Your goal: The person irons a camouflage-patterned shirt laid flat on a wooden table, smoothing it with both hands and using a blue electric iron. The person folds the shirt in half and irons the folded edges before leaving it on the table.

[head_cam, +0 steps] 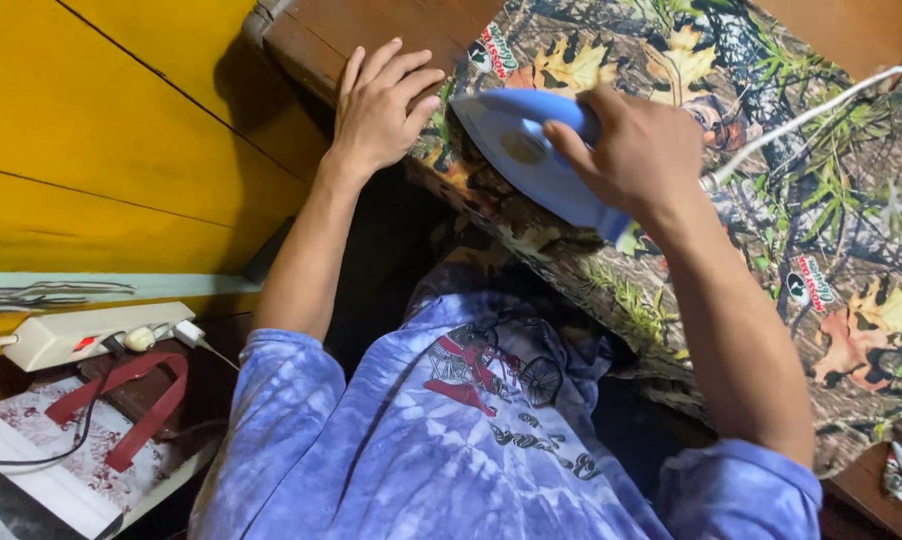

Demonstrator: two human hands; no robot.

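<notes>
From the head camera I see my right hand (636, 150) wrapped around the handle of a blue clothes iron (531, 150), fingers curled tight over the top so the grip is fully closed on it. The iron sits tilted, its pointed nose aimed toward the left, resting on a camouflage-print cloth (801, 190) with leaves and branches on it, which is spread across a brown wooden table (311, 40). The iron's white cord (821, 105) runs off toward the upper right. My left hand (381, 100) lies flat on the table's corner, fingers spread, palm down, holding nothing, just beside the cloth's edge. Below, I see my blue tie-dye shirt (451, 430). Off to the left (near the yellow plank wall (101, 130)) a white power strip (91, 335) lies with plugs in it, and a red strap (131, 400) beside it
</notes>
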